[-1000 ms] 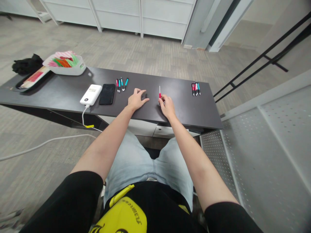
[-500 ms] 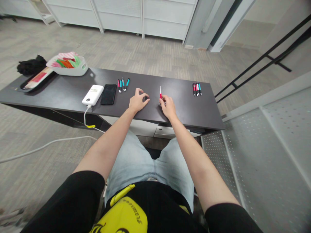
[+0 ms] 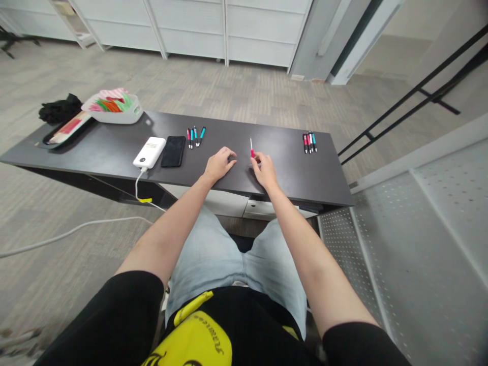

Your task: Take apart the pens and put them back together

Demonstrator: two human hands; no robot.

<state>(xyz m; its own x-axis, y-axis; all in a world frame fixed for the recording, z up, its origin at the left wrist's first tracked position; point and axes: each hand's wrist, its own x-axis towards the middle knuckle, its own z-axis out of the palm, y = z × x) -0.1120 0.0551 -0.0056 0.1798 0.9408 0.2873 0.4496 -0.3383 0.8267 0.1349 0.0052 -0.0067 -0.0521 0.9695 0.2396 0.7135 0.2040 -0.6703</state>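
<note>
Right, from my seat on the far end of the feed, I have the right hand [image 3: 264, 170] grasping a slim red-bodied piece with a thin pale rod [image 3: 252, 153], pinched between thumb and fingertips over the dark grey flat-topped desk [image 3: 293, 173]. The grip sits low on the red part, probably so the rod stays uncovered, pointing away from the body.

Across from that pinch, on its left, the left hand [image 3: 219, 164] is curled in, thumb and fingers round a small dark piece [image 3: 231, 158]; I can't tell whether it's clasped or merely lying between them. Both wrists rest close to the near edge, perhaps to steady such fine fingerwork.

Beyond the left grip, to its left, lies a loose fan of red, teal and black pens [image 3: 195, 138]; well out to the right of the right grip, a tighter row of red, teal and black pens [image 3: 310, 143]. Both groups seem kept apart so the middle stays workable. Further left of the left hand, I see a black rectangular phone [image 3: 173, 151] just beside a white plastic power bank [image 3: 150, 152], its cable dropping over the near edge, likely to keep it off the work area
</note>
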